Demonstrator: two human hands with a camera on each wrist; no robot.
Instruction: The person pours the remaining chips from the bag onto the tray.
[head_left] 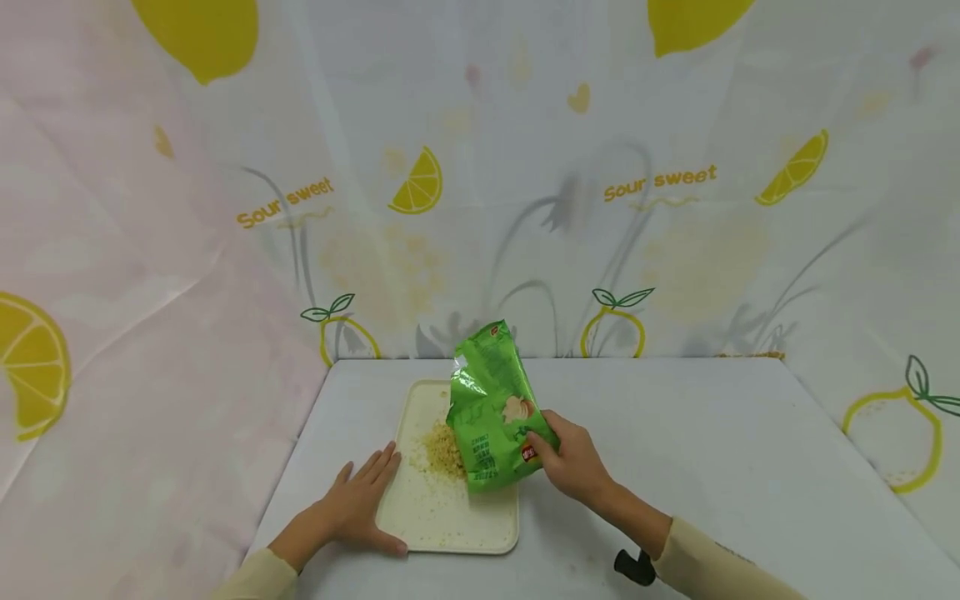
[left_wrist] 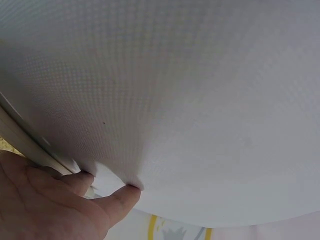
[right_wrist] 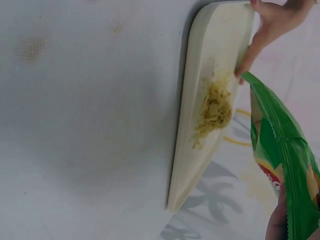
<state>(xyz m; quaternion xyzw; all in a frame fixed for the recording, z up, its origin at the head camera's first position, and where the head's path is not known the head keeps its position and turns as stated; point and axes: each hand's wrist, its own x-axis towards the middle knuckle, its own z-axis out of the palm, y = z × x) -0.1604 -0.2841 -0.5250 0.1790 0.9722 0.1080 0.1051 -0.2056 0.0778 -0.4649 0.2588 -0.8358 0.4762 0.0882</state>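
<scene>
white table (head_left: 675,433), held green bag (head_left: 491,408), crumbs (head_left: 441,450) on tray (head_left: 450,529)

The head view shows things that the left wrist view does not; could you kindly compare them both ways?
Only the head view shows the shiny green plastic bag, the right hand gripping it and the orange "Sour sweet" lettering. Only the left wrist view shows the palm side of the left hand and the fine weave of the white tabletop. Both show that hand, that tabletop, the cream rectangular tray and yellowish crumbs.
</scene>
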